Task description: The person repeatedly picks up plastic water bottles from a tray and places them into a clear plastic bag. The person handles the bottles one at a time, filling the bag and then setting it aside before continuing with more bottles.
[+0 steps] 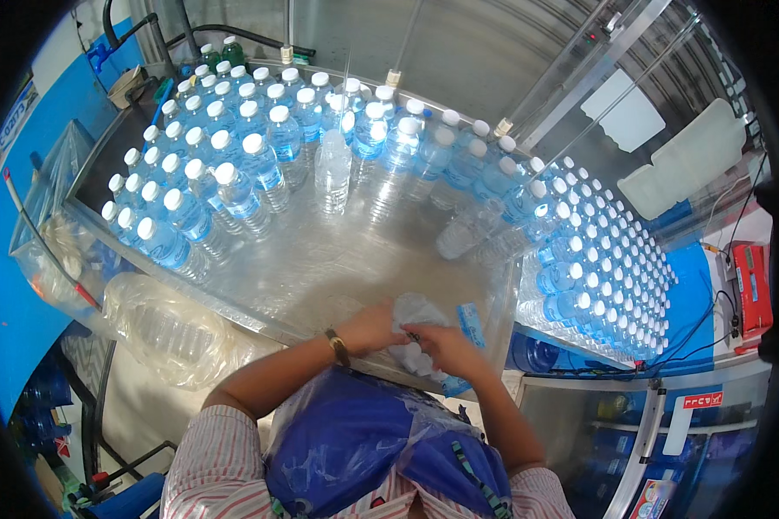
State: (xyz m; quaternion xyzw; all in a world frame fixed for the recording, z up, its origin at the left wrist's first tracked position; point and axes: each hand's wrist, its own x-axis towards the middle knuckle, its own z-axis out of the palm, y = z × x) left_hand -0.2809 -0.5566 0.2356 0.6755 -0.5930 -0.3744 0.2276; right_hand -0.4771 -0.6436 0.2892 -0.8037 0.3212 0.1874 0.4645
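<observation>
A clear plastic bag (420,307) lies near the front edge of the steel table (298,272), with white bottle caps (417,358) in its lower part. My left hand (371,328) pinches the bag from the left, a watch on its wrist. From the right, my right hand (451,350) grips it too, fingertips close to my left ones. Something small and dark shows between the fingers, too small to make out. Beside my right hand lies a blue bottle label (470,324); another blue label (455,386) sits at the table's edge.
Capped water bottles (247,194) stand in rows along the back and left. An uncapped bottle (333,175) stands before them; unlabelled bottles (470,227) are at right. More capped bottles (597,272) crowd a side surface. A bag of empty bottles (169,331) hangs below left.
</observation>
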